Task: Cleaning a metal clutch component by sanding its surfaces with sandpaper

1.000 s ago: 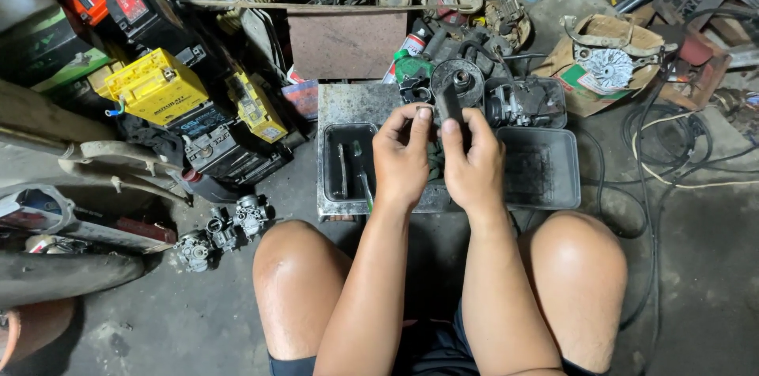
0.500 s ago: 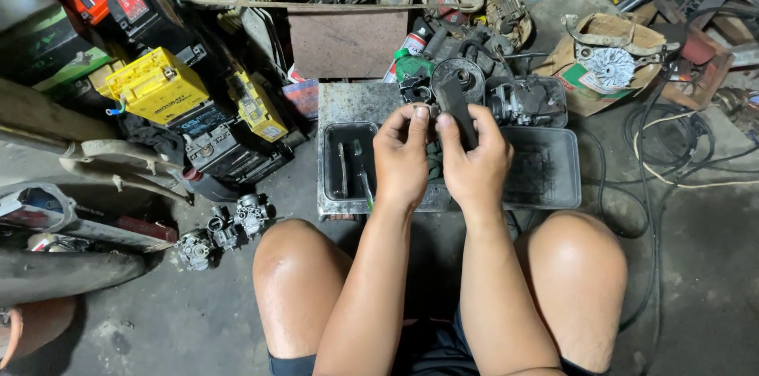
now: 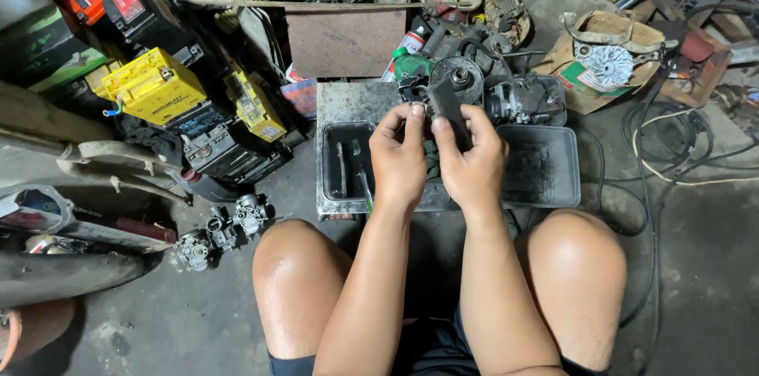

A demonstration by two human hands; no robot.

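Yellow box (image 3: 152, 85) far left; torn brown carton (image 3: 613, 48) upper right.

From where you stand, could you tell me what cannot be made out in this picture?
Head view only:
- Dark part: its lower end is hidden by the right hand and left hand.
- Metal tray: its middle is covered by both hands.
- Small carburettors: too small for detail.
- Orange object: cut by the frame edge.

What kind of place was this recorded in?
Most likely a small engine or motorcycle repair workshop, with the work done on the floor. Vehicle batteries are stacked at the left, loose carburetors lie on the concrete, and both hands hold a dark part over a greasy metal tray.
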